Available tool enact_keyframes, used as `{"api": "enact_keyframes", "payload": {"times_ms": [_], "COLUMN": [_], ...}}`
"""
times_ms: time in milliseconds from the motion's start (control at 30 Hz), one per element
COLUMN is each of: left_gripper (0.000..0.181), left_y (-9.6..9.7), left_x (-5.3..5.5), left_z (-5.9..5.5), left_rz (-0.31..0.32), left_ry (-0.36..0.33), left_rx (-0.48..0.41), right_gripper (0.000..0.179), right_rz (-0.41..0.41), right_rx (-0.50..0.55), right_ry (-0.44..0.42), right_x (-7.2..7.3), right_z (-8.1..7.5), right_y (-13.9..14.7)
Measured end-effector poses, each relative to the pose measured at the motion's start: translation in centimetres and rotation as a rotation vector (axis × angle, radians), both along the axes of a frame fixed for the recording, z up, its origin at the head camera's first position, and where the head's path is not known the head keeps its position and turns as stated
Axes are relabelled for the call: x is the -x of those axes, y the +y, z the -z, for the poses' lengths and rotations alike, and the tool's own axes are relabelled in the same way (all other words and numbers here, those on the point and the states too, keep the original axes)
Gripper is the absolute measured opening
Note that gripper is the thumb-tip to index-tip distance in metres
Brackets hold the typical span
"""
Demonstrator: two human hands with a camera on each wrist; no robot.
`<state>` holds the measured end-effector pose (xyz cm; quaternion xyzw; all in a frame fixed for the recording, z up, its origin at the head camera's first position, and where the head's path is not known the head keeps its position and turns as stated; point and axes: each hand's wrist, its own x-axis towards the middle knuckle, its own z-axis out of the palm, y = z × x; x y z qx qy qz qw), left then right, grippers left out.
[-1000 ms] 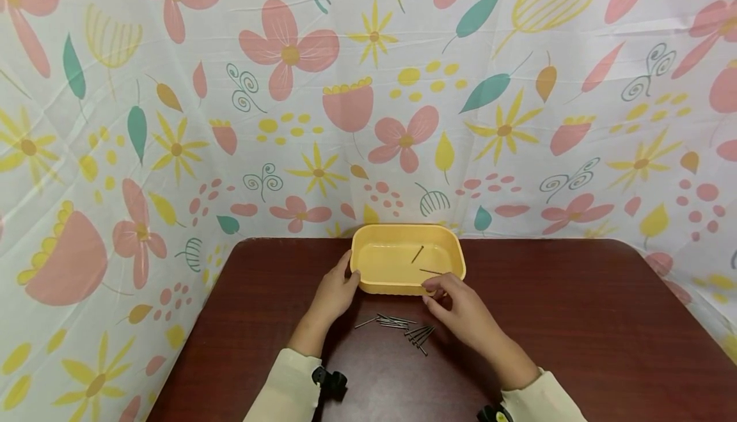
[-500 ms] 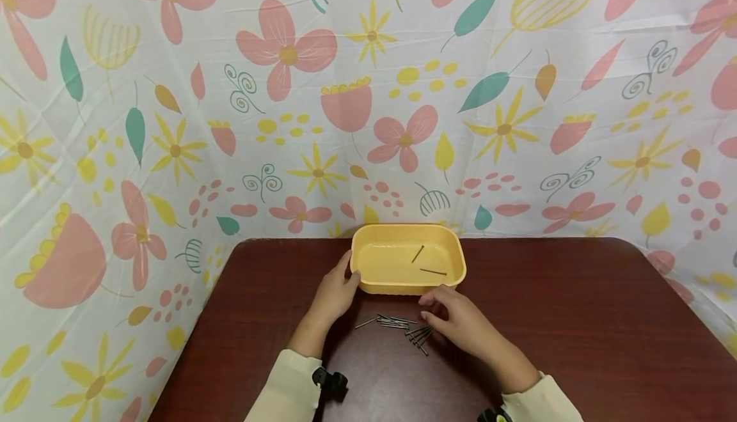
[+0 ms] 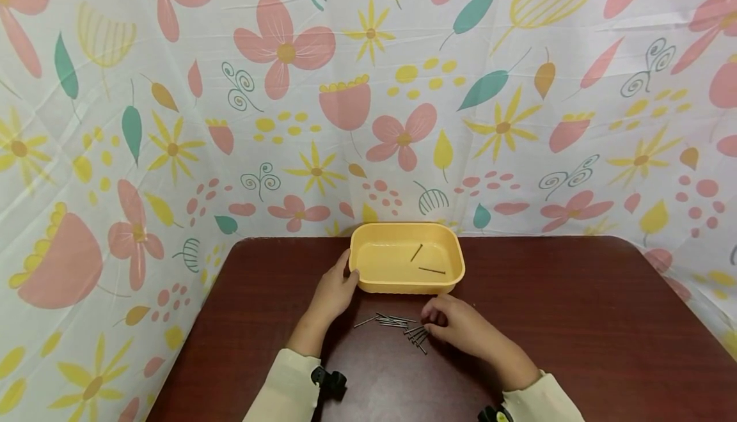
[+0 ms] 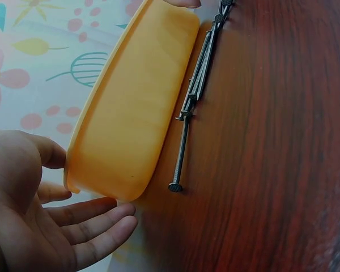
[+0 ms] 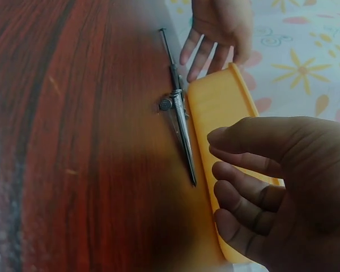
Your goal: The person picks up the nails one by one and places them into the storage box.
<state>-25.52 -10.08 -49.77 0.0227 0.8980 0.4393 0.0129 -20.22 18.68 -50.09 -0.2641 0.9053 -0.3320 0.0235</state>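
Note:
A yellow tray sits at the back of the table with two nails lying in it. My left hand holds its left end, the thumb at the rim and the other fingers stretched below the corner in the left wrist view. Two small groups of steel nails lie on the table in front of the tray. Beside the right group is my right hand, fingers loosely curled and thumb near the forefinger. Nothing shows between those fingers in the right wrist view.
The dark red-brown wooden table carries all of this. A flower-patterned curtain stands right behind the tray and along the left side. Black straps with small devices sit at both wrists.
My right hand has drawn back from the tray's front rim, down toward the nails on the table. A nail it partly covered now lies fully visible in the tray. The left hand keeps its place.

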Motion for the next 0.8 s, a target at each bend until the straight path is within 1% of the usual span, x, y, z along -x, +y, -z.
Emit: {"api": "enact_keyframes", "payload": {"times_ms": [167,300,400,600,800], "left_gripper": [0.062,0.062,0.062,0.062,0.062], "left_y": [-0.04,-0.12,-0.17,-0.20,-0.19], "left_x": [0.03,0.14,0.17,0.18,0.21], "left_z": [0.11,0.26,0.28,0.25,0.18], "left_rz": [0.009,0.011,0.014,0.016,0.015], "left_ry": [0.002,0.003,0.001,-0.002,-0.005], "left_rx": [-0.004,0.000,-0.003,-0.002,-0.002], "right_gripper": [0.012,0.012,0.012,0.013,0.013], "right_rz": [-0.024,-0.033,-0.031,-0.036,-0.047], "right_rx": [-0.028,-0.047,-0.047,-0.034,-0.041], "right_ry": [0.012,-0.004,-0.019,-0.003,-0.013], "right_x": [0.10,0.15,0.11,-0.06,0.02], "right_z": [0.34,0.50,0.59,0.73,0.59], "right_y": [0.03,0.04,0.04,-0.02,0.02]}}
